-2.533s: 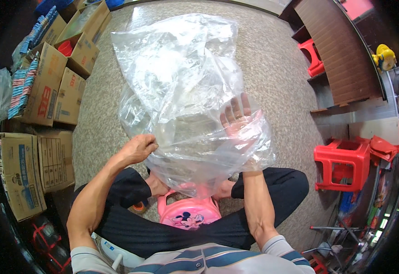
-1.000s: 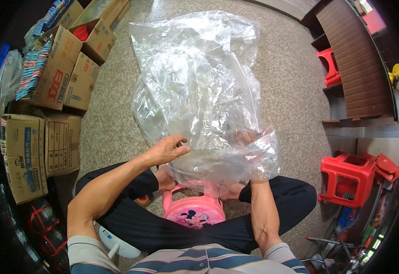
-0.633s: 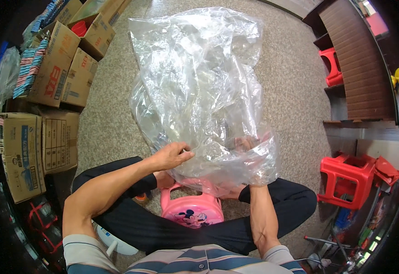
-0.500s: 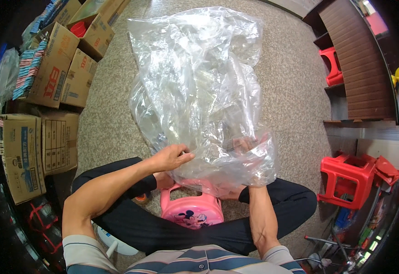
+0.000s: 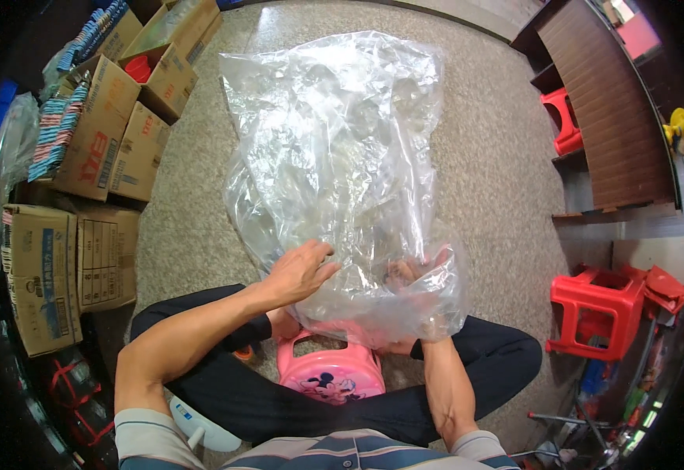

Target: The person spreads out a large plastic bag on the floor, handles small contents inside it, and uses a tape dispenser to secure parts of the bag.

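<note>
Clear crinkled plastic film (image 5: 334, 157) covers your right hand (image 5: 402, 274), grip unclear; your open left hand (image 5: 301, 272) extends palm-down over it.

On my feed I see a lived-in room, home or small shop, I can't tell which: cardboard boxes (image 5: 95, 145) along one side, brown cabinet (image 5: 612, 117) opposite, red plastic stool (image 5: 622, 313), speckled floor (image 5: 499, 157).
</note>
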Demonstrator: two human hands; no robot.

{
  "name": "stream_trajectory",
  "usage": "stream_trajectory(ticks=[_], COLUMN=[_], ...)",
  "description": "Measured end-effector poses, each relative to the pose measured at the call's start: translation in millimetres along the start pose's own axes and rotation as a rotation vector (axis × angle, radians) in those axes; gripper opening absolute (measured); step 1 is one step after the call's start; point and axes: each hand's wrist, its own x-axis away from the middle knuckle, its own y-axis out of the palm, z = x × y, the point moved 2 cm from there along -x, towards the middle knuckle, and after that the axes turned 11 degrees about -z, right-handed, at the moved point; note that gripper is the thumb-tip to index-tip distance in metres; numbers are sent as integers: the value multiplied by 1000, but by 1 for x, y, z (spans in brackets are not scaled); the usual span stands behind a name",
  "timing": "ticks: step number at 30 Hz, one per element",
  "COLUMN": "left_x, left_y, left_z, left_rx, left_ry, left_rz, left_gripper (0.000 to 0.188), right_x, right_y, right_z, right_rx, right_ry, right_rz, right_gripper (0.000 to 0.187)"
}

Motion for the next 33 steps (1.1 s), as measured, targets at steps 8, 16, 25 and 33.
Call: stream_trajectory(ticks=[8, 16, 25, 33], left_x=[3, 5, -4, -4], left_y=[5, 27, 29, 19], left_z=[42, 57, 50, 56], left_rx=[-85, 75, 156, -34], left_ry=[360, 251, 225, 263], left_rz=[-28, -119, 57, 110], left_gripper=[68, 78, 26, 16], right_x=[12, 22, 25, 38], right_y=[48, 54, 51, -9], right_z=[18, 33, 44, 52], right_rx=[1249, 1567, 146, 511], right_ry=[-44, -45, -7, 122], right_rz=[182, 108, 22, 174], right_gripper=[40, 49, 64, 53])
